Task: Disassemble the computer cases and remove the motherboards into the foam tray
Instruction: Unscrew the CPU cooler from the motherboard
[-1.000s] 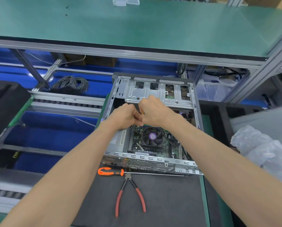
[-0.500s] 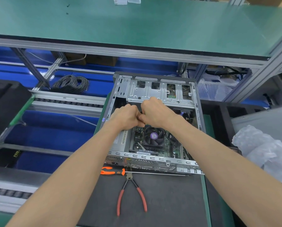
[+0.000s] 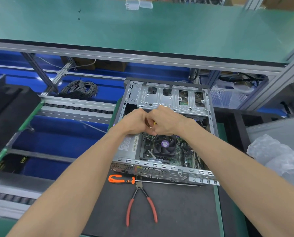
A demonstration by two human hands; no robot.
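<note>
An opened computer case (image 3: 168,100) is seen lying on a dark mat (image 3: 177,211) at the centre of the bench, its side panel already off and its interior exposed. The motherboard (image 3: 182,156) is still seated inside, with the cooler fan (image 3: 165,146) mounted on it and cables attached at its 3 o'clock side, so the task is judged to be at an early stage — the case has been opened, but the board has yet to be freed and lifted out. A black foam tray (image 3: 11,106) is visible at 9 o'clock of the case, well apart from it across a blue conveyor gap; no board is seen in it.

Both hands are held together over the middle of the case, at 12 o'clock of the fan. The left hand (image 3: 134,123) is curled into a loose fist, and the right hand (image 3: 166,121) is curled against it; a small yellow-and-dark item (image 3: 151,124) — probably a cable connector — appears pinched between them, though what it is cannot be told for certain. The motherboard lies just below and toward 6 o'clock of the hands, untouched by them.

At 6 o'clock of the case, an orange-handled screwdriver (image 3: 120,179) and red-handled pliers (image 3: 141,202) rest on the mat.
</note>
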